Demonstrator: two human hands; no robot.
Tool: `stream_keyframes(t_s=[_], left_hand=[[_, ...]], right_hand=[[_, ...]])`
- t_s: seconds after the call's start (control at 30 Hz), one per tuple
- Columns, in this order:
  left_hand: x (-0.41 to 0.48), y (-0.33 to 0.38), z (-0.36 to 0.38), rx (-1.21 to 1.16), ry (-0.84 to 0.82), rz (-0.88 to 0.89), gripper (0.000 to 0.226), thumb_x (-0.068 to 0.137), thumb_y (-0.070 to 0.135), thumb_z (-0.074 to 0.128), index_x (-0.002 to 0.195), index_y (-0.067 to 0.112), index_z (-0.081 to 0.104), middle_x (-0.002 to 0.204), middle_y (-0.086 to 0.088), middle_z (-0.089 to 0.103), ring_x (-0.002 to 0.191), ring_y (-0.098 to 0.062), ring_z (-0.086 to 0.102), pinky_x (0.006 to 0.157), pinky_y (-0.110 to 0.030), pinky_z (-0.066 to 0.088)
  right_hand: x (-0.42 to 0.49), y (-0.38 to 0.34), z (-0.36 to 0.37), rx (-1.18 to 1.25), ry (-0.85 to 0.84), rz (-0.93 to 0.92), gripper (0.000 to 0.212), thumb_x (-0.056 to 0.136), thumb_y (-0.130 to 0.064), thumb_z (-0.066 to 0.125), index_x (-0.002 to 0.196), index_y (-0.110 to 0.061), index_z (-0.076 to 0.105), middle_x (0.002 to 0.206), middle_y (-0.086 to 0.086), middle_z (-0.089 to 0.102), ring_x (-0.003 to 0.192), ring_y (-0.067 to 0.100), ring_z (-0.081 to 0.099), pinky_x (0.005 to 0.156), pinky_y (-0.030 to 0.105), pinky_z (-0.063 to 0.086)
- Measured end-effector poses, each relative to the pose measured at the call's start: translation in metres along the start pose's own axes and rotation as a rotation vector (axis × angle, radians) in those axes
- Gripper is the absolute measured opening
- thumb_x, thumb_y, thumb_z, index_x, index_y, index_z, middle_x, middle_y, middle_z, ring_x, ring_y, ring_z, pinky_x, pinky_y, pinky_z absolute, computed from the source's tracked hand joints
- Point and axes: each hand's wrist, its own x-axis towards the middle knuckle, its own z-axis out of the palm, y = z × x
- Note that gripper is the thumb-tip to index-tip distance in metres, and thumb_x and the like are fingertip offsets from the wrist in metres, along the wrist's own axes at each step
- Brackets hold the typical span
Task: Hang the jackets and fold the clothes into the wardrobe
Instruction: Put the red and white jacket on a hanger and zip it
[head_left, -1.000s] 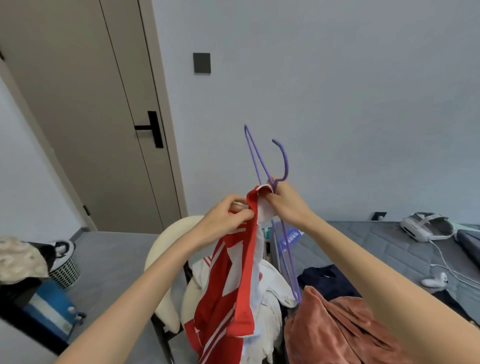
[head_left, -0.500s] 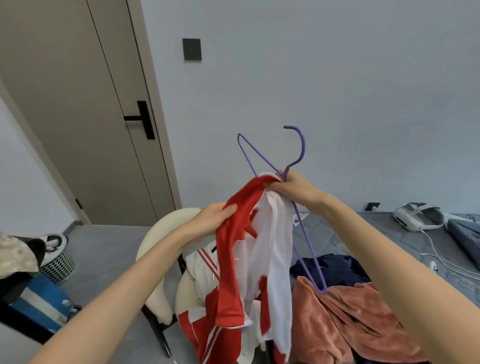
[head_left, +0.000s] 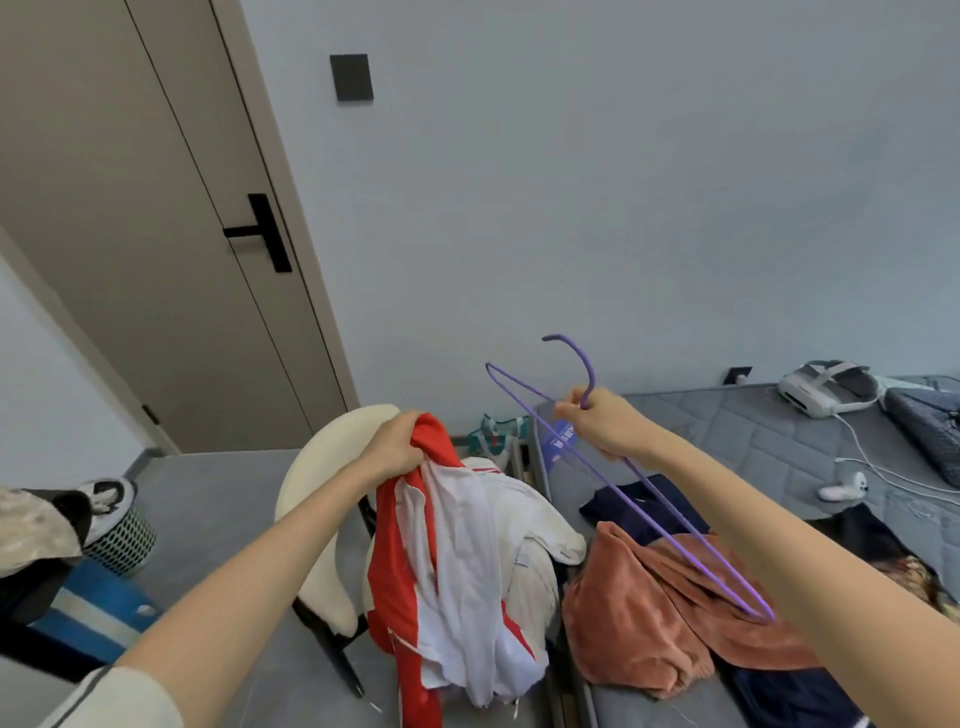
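Hanger (head_left: 688, 532) pulled clear of jacket (head_left: 405, 561), toward 3 o'clock; right grip (head_left: 602, 421) clamped on hanger, left grip (head_left: 392, 441) clutching jacket.

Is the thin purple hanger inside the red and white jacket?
No, the right hand holds the thin purple hanger clear of the red and white jacket, which the left hand grips.

Soft, even daylight, faint shadows; wide-angle bending and slight blur at edges.
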Motion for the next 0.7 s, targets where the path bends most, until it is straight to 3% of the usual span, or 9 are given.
stream_keyframes(t_s=[0.13,0.3,0.47,0.7], left_hand=[[0.013,0.000,0.015,-0.164,0.124,-0.069,0.032,0.074,-0.011,0.048,0.096,0.006,0.065,0.098,-0.011,0.068,0.099,-0.029,0.062,0.067,-0.021,0.035],[0.023,-0.003,0.025,-0.170,0.190,-0.134,0.024,0.081,0.002,0.056,0.101,0.004,0.068,0.104,-0.016,0.069,0.100,-0.032,0.062,0.072,-0.026,0.039],[0.023,-0.007,0.028,-0.245,0.266,-0.277,0.021,0.081,0.010,0.060,0.100,0.003,0.069,0.104,-0.017,0.069,0.100,-0.034,0.061,0.078,-0.033,0.044],[0.021,0.003,0.023,-0.215,0.247,-0.264,0.021,0.081,0.018,0.064,0.099,0.008,0.071,0.105,-0.015,0.069,0.101,-0.032,0.062,0.083,-0.036,0.048]], right_hand=[[-0.023,0.001,0.001,0.145,-0.176,0.172,0.015,0.092,-0.013,0.052,0.077,-0.011,0.057,0.052,-0.001,0.032,0.037,0.010,0.023,0.035,0.015,0.020],[-0.040,-0.003,0.004,0.301,-0.292,0.294,0.028,0.095,-0.009,0.046,0.069,-0.011,0.057,0.043,-0.006,0.030,0.036,0.009,0.018,0.037,0.015,0.016],[-0.047,-0.006,0.005,0.461,-0.352,0.336,0.027,0.098,-0.012,0.043,0.074,-0.012,0.056,0.043,-0.007,0.027,0.035,0.006,0.016,0.034,0.014,0.014],[-0.045,0.001,0.008,0.573,-0.382,0.309,0.024,0.097,-0.011,0.042,0.076,-0.013,0.054,0.046,-0.008,0.025,0.036,0.005,0.015,0.033,0.015,0.013]])
